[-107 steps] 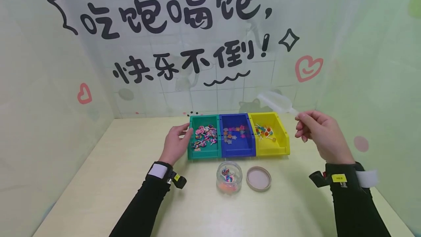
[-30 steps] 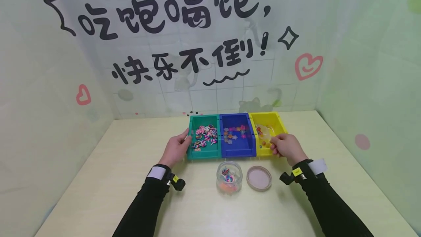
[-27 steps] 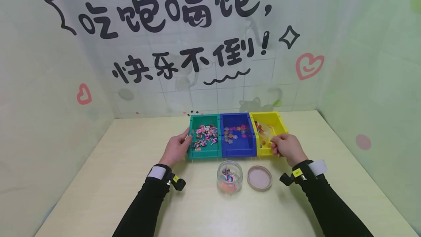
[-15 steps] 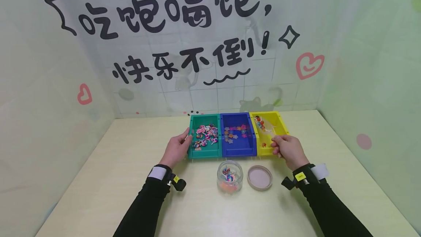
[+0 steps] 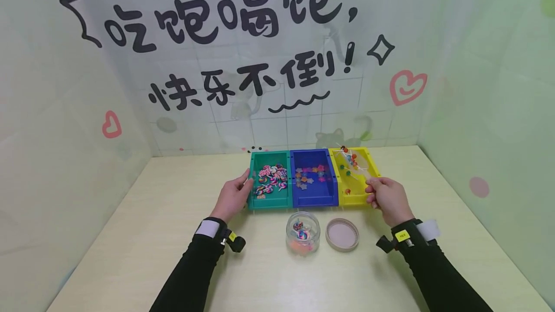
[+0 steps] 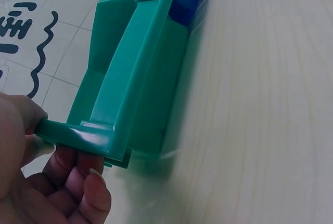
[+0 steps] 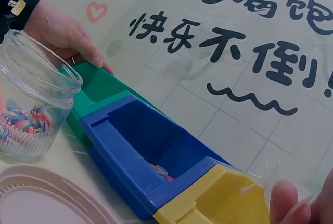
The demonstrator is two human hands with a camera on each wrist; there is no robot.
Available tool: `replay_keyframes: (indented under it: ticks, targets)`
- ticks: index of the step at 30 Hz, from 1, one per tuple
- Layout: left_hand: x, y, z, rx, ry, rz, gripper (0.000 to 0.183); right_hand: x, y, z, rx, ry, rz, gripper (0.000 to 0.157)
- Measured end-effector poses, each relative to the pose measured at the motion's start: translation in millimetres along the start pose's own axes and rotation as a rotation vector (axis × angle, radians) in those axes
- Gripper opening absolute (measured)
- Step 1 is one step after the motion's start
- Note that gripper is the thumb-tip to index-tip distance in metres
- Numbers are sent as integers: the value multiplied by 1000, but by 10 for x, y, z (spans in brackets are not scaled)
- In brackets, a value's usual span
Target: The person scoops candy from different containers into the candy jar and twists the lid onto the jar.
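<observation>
My left hand [image 5: 232, 196] grips the outer side wall of the green bin [image 5: 270, 201], thumb on one side and fingers on the other in the left wrist view. Small swirl lollipops [image 5: 272, 175] lie inside. My right hand [image 5: 390, 199] pinches the handle of a clear scoop [image 5: 361, 163] over the yellow bin [image 5: 374, 188]. Small round-headed lollipops [image 5: 350, 159] sit in the scoop, its tip near the bin's back edge. A few green-headed ones [image 5: 348, 173] show below it, and an orange one [image 5: 347, 191] lies near the front.
Between the two stands a blue bin [image 5: 314, 200] with translucent star pieces [image 5: 321, 172]. In front, an uncovered glass jar [image 5: 302, 244] holds swirl lollipops over pinkish-orange pieces. Its pale round lid [image 5: 342, 235] lies to the right. A printed curtain [image 5: 260, 129] hangs behind the table.
My right hand has brought the scoop down from right of the bins into the yellow bin, then raised it slightly, now with lollipops in it. My left hand stays at the green bin.
</observation>
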State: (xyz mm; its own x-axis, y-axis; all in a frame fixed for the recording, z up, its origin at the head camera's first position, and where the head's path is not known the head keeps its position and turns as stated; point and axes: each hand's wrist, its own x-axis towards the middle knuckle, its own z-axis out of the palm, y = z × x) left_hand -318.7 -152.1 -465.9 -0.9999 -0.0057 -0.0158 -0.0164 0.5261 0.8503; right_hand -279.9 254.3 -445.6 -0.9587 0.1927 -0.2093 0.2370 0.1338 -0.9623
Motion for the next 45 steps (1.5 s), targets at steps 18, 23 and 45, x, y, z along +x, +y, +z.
replay_keyframes:
  ticks: [18,23,45]
  targets:
    - [6,-50,-1,-6,4,-14,56,9,-29,-93,100,83,-14,36]
    - [8,-52,3,0,3,-18,57,11,-54,-103,128,94,-10,35]
    - [-159,109,-53,-11,213,87,60,-184,-426,-156,92,90,-159,37]
